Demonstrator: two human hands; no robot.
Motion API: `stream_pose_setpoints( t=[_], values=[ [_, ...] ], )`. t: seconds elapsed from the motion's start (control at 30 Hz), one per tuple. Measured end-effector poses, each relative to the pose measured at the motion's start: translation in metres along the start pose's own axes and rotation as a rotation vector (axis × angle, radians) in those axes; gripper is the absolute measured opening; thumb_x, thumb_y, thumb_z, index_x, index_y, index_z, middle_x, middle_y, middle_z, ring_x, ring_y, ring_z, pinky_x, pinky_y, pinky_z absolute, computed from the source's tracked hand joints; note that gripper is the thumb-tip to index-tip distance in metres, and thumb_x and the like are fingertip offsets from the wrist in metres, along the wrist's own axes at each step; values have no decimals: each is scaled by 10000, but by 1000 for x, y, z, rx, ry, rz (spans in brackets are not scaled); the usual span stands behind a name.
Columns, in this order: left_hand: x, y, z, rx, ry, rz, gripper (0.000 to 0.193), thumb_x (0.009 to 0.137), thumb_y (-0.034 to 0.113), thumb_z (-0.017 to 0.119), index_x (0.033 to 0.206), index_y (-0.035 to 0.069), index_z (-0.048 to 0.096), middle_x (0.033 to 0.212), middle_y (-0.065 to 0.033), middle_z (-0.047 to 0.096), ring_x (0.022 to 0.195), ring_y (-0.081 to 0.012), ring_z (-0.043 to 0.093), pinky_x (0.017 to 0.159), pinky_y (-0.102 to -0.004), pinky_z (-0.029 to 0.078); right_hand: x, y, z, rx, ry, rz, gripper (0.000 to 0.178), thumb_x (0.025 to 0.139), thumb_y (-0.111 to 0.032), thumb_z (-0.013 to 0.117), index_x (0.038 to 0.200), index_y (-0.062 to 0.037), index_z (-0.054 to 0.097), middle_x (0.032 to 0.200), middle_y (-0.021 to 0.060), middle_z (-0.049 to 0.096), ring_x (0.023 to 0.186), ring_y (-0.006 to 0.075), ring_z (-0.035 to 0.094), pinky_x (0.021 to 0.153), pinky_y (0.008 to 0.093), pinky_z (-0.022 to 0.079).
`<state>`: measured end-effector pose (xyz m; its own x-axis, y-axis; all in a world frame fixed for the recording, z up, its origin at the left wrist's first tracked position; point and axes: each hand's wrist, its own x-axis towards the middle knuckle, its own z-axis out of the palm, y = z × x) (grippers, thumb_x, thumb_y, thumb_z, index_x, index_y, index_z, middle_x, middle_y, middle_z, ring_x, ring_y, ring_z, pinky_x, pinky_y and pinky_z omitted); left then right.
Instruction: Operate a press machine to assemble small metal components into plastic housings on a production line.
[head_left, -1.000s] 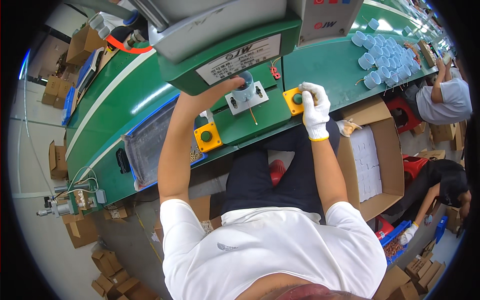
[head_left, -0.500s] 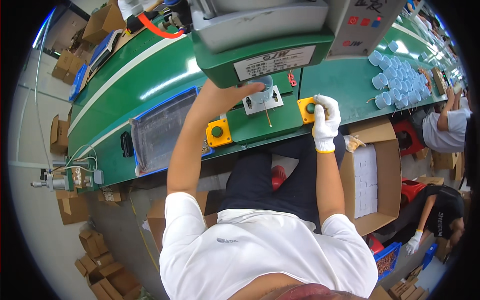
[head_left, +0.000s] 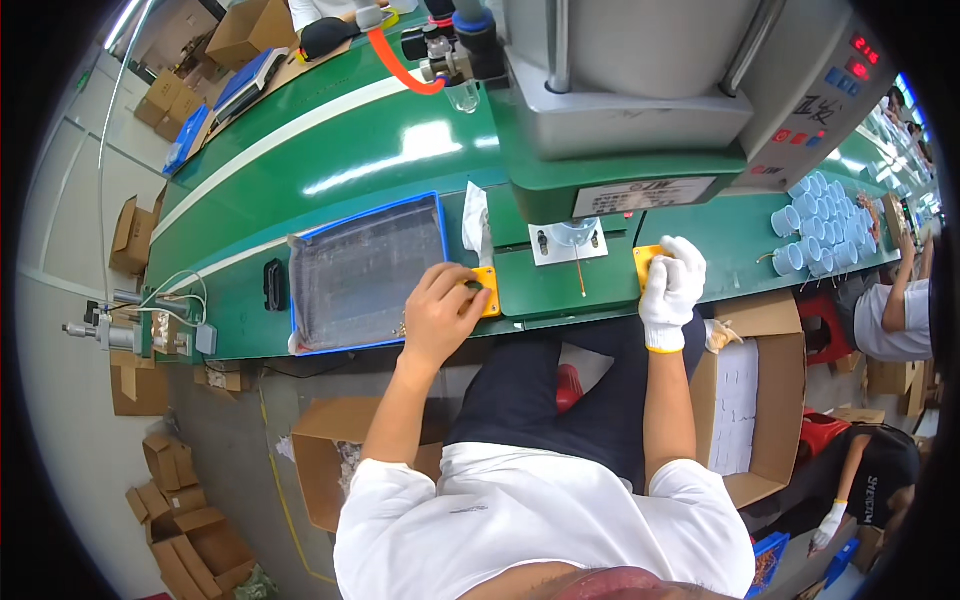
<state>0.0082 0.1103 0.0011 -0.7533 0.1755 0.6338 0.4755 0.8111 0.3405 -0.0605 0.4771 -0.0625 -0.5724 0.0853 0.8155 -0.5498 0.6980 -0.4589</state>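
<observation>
My bare left hand [head_left: 440, 315] rests with fingers bent but apart over a yellow button box [head_left: 490, 292], hiding its button. My right hand [head_left: 672, 293], in a white knit glove, is curled against a second yellow button box [head_left: 645, 262]; its fingertips and that button are hidden. Between the boxes, a translucent blue cup [head_left: 574, 232] stands on a white fixture plate [head_left: 556, 258], a thin brownish wire [head_left: 582, 282] trailing toward me. The press's green head [head_left: 545, 200] hangs over the cup and covers its upper part from view.
Left lies a blue-rimmed tray [head_left: 443, 225] with a dark lining, beside a plastic strip [head_left: 477, 225] and a black part [head_left: 273, 285]. Many blue cups [head_left: 825, 225] cluster at right. Open cartons [head_left: 318, 460] flank my legs; co-workers [head_left: 893, 290] sit at right.
My left hand has left the cup and come down to the left button box. My right hand has moved onto its button box. The whole view has shifted, showing more of the press.
</observation>
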Motion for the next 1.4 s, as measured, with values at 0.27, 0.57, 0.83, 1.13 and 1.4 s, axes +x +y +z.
stream_pose_setpoints(
  t=[0.27,0.57,0.83,1.13,1.4],
  values=[
    [-26,-63,-46,2,-303,-306,274,903,148,841,1152,37,824,1171,-139,759,1082,-379,715,954,-457,577,-9,16,3,484,102,360,363,1137,-273,541,1063,36,716,1285,208,748,1153,287,704,1078,415,536],
    [-4,-60,-40,-93,-718,-435,202,901,143,819,1066,28,835,1072,-162,738,1015,-376,719,899,-468,568,-10,17,5,450,124,329,205,1122,-133,594,1113,15,736,1212,166,763,1071,236,725,1005,377,571],
    [6,-51,-41,-30,-775,-309,166,887,160,808,930,2,778,968,-186,724,962,-407,713,867,-514,561,-10,13,4,488,133,360,206,1128,-103,581,1150,15,748,1190,134,773,1013,184,722,966,348,579],
    [2,-67,-27,-131,-775,-349,183,865,143,770,885,-32,721,965,-208,711,914,-425,713,805,-510,561,10,-31,-1,256,186,59,615,855,-55,824,1435,6,628,1439,268,653,1312,348,683,1136,462,547],
    [-2,-57,-27,-170,-706,-368,177,873,105,748,901,-64,702,940,-211,675,868,-424,690,789,-490,546,99,-142,38,580,-318,538,740,851,-138,908,1482,11,551,1292,179,757,1168,270,749,1028,395,585]
  ],
)
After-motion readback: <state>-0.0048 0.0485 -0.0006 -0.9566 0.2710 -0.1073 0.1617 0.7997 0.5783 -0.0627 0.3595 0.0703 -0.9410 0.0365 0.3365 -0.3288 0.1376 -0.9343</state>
